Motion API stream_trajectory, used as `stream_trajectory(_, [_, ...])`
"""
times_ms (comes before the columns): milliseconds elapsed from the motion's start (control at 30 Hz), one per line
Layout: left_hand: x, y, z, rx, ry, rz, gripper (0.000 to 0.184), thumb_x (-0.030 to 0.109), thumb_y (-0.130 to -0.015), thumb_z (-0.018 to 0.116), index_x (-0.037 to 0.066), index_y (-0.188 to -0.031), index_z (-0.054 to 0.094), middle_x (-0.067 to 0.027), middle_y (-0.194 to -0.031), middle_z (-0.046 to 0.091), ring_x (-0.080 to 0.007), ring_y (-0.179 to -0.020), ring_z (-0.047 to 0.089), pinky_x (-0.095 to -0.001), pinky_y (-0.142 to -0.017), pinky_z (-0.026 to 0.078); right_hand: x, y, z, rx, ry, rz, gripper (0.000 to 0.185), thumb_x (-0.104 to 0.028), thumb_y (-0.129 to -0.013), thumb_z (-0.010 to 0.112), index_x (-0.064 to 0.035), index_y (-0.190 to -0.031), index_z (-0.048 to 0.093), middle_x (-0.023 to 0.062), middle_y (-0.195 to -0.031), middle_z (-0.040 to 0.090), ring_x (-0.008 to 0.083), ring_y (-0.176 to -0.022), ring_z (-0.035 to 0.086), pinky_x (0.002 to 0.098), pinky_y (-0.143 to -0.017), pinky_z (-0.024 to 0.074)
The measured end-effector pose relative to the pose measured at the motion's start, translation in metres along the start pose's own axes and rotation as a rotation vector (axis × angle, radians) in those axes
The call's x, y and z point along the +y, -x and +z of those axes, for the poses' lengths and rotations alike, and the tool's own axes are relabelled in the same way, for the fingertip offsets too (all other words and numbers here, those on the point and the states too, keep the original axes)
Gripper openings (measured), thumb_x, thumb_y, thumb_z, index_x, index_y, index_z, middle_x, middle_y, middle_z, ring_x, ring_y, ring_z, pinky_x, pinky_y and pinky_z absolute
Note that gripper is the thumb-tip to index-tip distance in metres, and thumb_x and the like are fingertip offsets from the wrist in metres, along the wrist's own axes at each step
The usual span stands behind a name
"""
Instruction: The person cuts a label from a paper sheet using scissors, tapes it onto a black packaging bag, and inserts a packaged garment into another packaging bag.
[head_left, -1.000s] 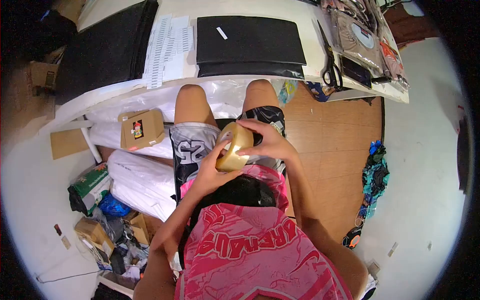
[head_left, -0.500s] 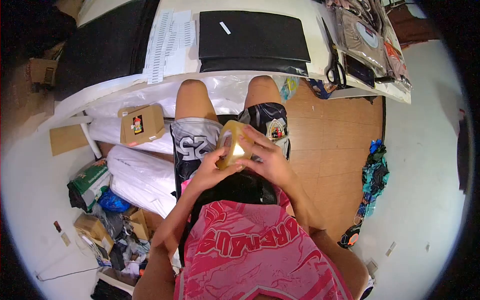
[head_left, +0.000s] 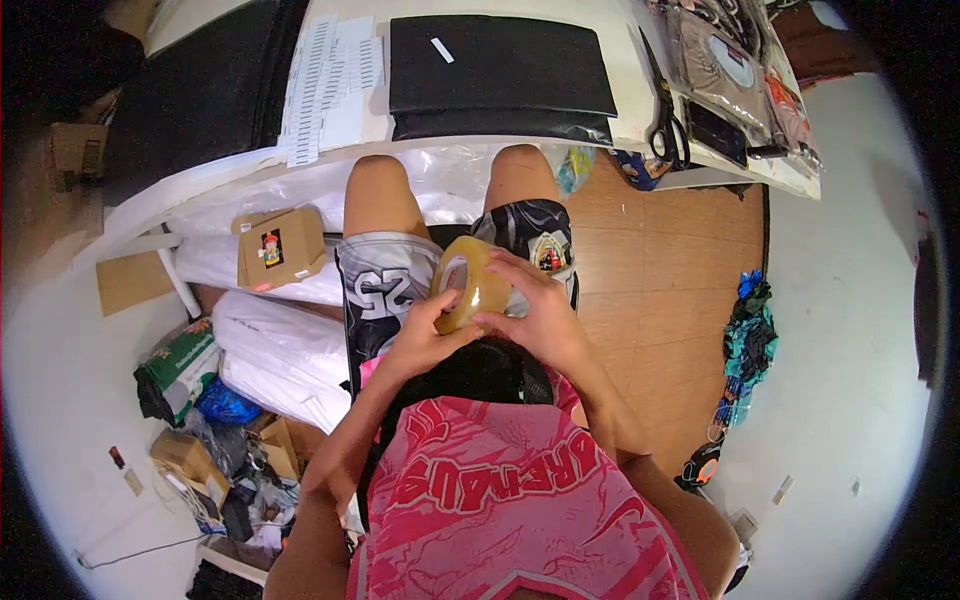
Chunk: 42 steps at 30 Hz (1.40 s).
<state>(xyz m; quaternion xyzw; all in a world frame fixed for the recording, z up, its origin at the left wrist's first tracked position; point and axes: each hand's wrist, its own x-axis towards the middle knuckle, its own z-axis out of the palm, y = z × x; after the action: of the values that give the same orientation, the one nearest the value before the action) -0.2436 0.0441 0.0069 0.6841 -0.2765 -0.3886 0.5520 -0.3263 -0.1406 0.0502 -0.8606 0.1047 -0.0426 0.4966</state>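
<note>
A wide roll of clear yellowish packing tape (head_left: 480, 290) is held over my lap, its round core facing left. My left hand (head_left: 428, 335) grips the near left side, with the thumb at the core opening. On the other side, my right hand (head_left: 540, 308) has its fingers curved over the outer face and its thumb at the lower edge. Beyond my knees, on the white table (head_left: 375, 140), lies a flat black plastic mailer bag (head_left: 500, 75) with a small white strip (head_left: 442, 50) on it.
Black scissors (head_left: 665, 125), a dark phone-like slab (head_left: 716, 135) and plastic-wrapped garments (head_left: 720, 65) lie at the table's right. Printed label sheets (head_left: 325, 90) and a black stack (head_left: 200, 100) are left. A cardboard box (head_left: 282, 250) sits on white wrapped bundles (head_left: 280, 350) below.
The tape roll has turned slightly in my hands, so its core shows more and the glare on it has faded. Both hands keep their hold; the view has shifted a little.
</note>
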Motion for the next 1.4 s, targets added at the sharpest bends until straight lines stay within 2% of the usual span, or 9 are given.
stream_trajectory(167, [0.002,-0.001,0.001,-0.010,-0.003,-0.021,0.034,0.017,-0.079,0.077,-0.001,-0.102,0.059,-0.0103,-0.086,0.065,-0.0100,-0.080,0.059,-0.0290,-0.071,0.048,0.003,0.001,-0.001,0.002,-0.001,-0.003,0.058,-0.014,-0.068,0.083,0.0018,-0.118,0.058,0.0230,-0.127,0.056,0.0385,-0.114,0.058,0.0394,-0.097,0.0473])
stream_trajectory(267, [0.002,-0.002,0.001,-0.015,0.026,-0.015,0.036,0.016,-0.079,0.076,-0.001,-0.106,0.060,-0.0106,-0.091,0.066,-0.0109,-0.084,0.060,-0.0292,-0.074,0.049,0.002,0.000,0.000,0.025,-0.031,-0.011,0.058,-0.012,-0.066,0.085,-0.0013,-0.117,0.059,0.0187,-0.127,0.058,0.0329,-0.115,0.059,0.0366,-0.096,0.0475])
stream_trajectory(333, [0.004,-0.001,0.001,-0.019,0.043,-0.020,0.037,0.016,-0.079,0.076,-0.001,-0.108,0.060,-0.0106,-0.093,0.066,-0.0113,-0.085,0.061,-0.0293,-0.076,0.049,-0.002,0.000,0.000,0.009,-0.036,0.010,0.057,-0.014,-0.068,0.083,0.0004,-0.118,0.059,0.0222,-0.127,0.056,0.0385,-0.115,0.057,0.0400,-0.098,0.0470])
stream_trajectory(400, [0.006,-0.001,0.001,-0.013,0.020,-0.029,0.037,0.015,-0.080,0.076,-0.001,-0.108,0.059,-0.0105,-0.095,0.066,-0.0115,-0.087,0.061,-0.0298,-0.077,0.049,-0.003,-0.001,-0.002,-0.001,-0.037,0.013,0.057,-0.014,-0.068,0.083,0.0002,-0.118,0.059,0.0222,-0.127,0.057,0.0385,-0.115,0.057,0.0400,-0.098,0.0469])
stream_trajectory(967, [-0.001,-0.002,0.003,0.001,0.029,-0.033,0.034,0.020,-0.079,0.076,0.000,-0.103,0.061,-0.0115,-0.088,0.066,-0.0123,-0.079,0.061,-0.0304,-0.070,0.048,0.003,-0.005,-0.004,-0.077,-0.005,0.009,0.054,-0.013,-0.069,0.081,0.0016,-0.115,0.057,0.0232,-0.125,0.055,0.0394,-0.112,0.057,0.0407,-0.097,0.0462])
stream_trajectory(1067, [0.002,-0.003,0.003,-0.008,0.017,-0.023,0.034,0.020,-0.080,0.076,0.000,-0.103,0.061,-0.0115,-0.088,0.066,-0.0123,-0.078,0.061,-0.0306,-0.069,0.048,0.007,-0.001,-0.001,-0.060,-0.015,-0.097,0.050,-0.013,-0.069,0.082,0.0008,-0.112,0.059,0.0226,-0.124,0.056,0.0385,-0.113,0.057,0.0403,-0.097,0.0467])
stream_trajectory(1167, [-0.002,-0.003,0.006,-0.014,0.001,-0.016,0.034,0.020,-0.080,0.076,0.000,-0.104,0.061,-0.0117,-0.088,0.066,-0.0125,-0.078,0.061,-0.0308,-0.070,0.049,0.005,0.005,-0.004,0.017,-0.147,0.112,0.048,-0.012,-0.070,0.082,-0.0006,-0.112,0.062,0.0216,-0.125,0.057,0.0369,-0.114,0.058,0.0392,-0.096,0.0474])
stream_trajectory(1233, [-0.003,-0.004,0.006,-0.024,-0.009,-0.020,0.035,0.020,-0.080,0.076,0.000,-0.105,0.061,-0.0118,-0.089,0.066,-0.0127,-0.078,0.061,-0.0308,-0.070,0.049,0.005,0.002,-0.008,-0.017,-0.038,0.004,0.050,-0.013,-0.070,0.081,-0.0030,-0.116,0.064,0.0206,-0.126,0.057,0.0354,-0.114,0.058,0.0377,-0.096,0.0480])
stream_trajectory(1400, [0.002,-0.003,0.006,0.001,0.019,0.012,0.039,0.019,-0.080,0.076,0.000,-0.110,0.060,-0.0134,-0.091,0.067,-0.0162,-0.082,0.064,-0.0301,-0.075,0.049,0.007,0.000,-0.010,-0.018,-0.049,-0.021,0.046,-0.011,-0.072,0.080,-0.0040,-0.116,0.065,0.0202,-0.124,0.059,0.0340,-0.111,0.060,0.0367,-0.094,0.0483])
